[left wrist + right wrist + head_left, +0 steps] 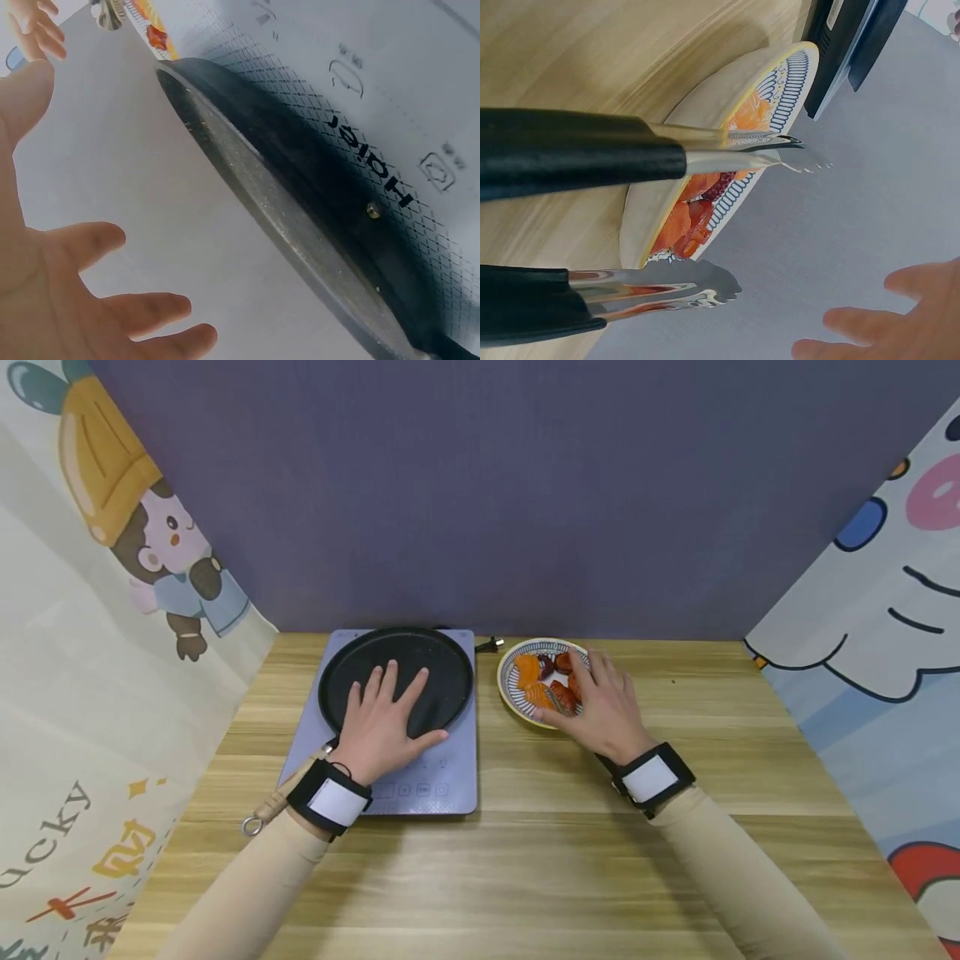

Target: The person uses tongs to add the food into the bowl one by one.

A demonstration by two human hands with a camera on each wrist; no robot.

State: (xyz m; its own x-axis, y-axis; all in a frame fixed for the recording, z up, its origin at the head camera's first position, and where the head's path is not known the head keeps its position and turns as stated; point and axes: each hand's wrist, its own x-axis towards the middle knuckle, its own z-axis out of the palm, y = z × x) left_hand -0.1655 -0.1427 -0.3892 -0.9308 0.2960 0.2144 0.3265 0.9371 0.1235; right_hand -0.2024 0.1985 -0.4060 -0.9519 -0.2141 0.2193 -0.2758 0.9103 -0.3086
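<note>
My left hand (pixel 382 727) is spread flat-fingered above a black frying pan (pixel 438 664), with nothing in its grasp. In the left wrist view its fingers stand apart from the pan's rim (pixel 262 180). The pan sits on a lavender induction cooktop (pixel 457 777). My right hand (pixel 611 714) hovers at the right side of a patterned bowl (pixel 510 697), fingers extended. Orange, red and purple food pieces (pixel 528 670) lie in the bowl. Below this hand are metal tongs (pixel 697 292) with black handles, arms apart, tips over the bowl; the hand partly hides them in the head view.
The pan's wooden handle (pixel 281 793) points toward the near left, past my left wrist. A black plug (pixel 491 645) lies between cooktop and bowl. A grey-purple wall panel (pixel 487 502) stands behind the wooden table (pixel 525 877), with printed curtains on both sides.
</note>
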